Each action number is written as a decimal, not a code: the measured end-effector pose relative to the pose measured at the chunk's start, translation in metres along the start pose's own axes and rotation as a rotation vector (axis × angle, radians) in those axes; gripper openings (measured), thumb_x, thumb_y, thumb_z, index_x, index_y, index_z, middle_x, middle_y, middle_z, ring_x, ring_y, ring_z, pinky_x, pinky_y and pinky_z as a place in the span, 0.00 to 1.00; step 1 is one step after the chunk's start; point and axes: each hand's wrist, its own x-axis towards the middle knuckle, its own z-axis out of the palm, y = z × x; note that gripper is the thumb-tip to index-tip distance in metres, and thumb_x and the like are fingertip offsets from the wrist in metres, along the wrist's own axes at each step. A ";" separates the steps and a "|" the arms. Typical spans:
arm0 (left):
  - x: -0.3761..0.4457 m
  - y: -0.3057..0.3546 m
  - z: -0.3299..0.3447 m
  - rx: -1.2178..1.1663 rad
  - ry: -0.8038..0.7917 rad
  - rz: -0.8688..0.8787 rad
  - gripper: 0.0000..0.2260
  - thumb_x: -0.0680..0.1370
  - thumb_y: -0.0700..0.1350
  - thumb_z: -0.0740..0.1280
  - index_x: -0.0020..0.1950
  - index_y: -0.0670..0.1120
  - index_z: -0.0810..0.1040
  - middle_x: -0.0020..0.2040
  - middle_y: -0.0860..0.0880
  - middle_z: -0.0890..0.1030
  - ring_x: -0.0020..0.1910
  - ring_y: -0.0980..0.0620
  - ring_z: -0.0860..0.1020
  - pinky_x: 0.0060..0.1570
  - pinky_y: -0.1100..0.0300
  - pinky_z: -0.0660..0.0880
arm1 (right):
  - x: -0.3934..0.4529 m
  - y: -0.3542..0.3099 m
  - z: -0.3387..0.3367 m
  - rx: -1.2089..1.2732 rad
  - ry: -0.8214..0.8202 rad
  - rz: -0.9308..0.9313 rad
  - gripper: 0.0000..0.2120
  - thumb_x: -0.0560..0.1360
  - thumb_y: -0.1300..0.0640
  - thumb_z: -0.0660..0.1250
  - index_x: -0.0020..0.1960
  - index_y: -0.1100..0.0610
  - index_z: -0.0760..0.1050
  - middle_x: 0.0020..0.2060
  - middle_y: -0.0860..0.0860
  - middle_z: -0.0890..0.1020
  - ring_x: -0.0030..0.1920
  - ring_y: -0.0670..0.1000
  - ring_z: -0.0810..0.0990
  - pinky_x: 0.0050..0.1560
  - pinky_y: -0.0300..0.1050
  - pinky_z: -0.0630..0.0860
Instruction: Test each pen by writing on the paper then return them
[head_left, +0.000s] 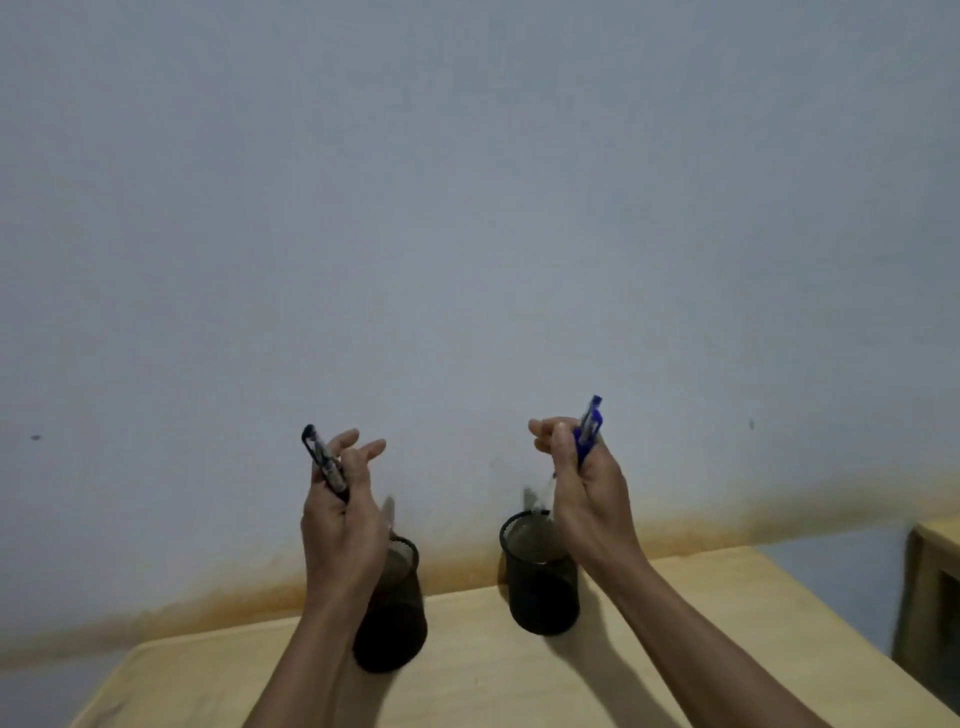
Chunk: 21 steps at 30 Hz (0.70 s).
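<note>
My left hand (343, 519) holds a black pen (323, 462) above the left black mesh pen cup (400, 618), its capped end pointing up and left. My right hand (582, 493) grips a blue pen (588, 428) above the right black mesh pen cup (543, 577), its top pointing up. Blurred pale pen tips show below each hand, just over the cup rims. Both cups stand on a light wooden table (493, 675). No paper is in view.
A plain blue-grey wall with a rusty brown stain band runs behind the table. Part of a second wooden piece of furniture (935, 582) stands at the right edge, apart from the table by a gap.
</note>
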 end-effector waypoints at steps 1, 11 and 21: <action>-0.001 -0.011 0.000 0.008 0.010 -0.035 0.18 0.81 0.62 0.53 0.62 0.57 0.76 0.60 0.61 0.81 0.48 0.48 0.84 0.49 0.51 0.82 | -0.004 0.015 0.003 -0.027 -0.004 0.036 0.15 0.84 0.45 0.55 0.58 0.47 0.78 0.54 0.40 0.84 0.59 0.42 0.81 0.60 0.43 0.76; -0.030 -0.084 0.002 0.064 0.131 -0.293 0.10 0.79 0.49 0.68 0.58 0.49 0.82 0.54 0.49 0.80 0.61 0.45 0.77 0.56 0.55 0.68 | -0.038 0.085 0.006 -0.138 0.007 0.133 0.04 0.80 0.52 0.69 0.52 0.44 0.80 0.55 0.45 0.82 0.57 0.43 0.79 0.51 0.36 0.73; -0.033 -0.065 -0.004 0.144 0.075 -0.194 0.20 0.72 0.55 0.75 0.62 0.52 0.80 0.71 0.52 0.75 0.69 0.49 0.73 0.69 0.51 0.68 | -0.036 0.069 -0.002 -0.210 -0.048 0.108 0.23 0.72 0.46 0.77 0.65 0.43 0.75 0.63 0.44 0.80 0.62 0.44 0.78 0.57 0.33 0.71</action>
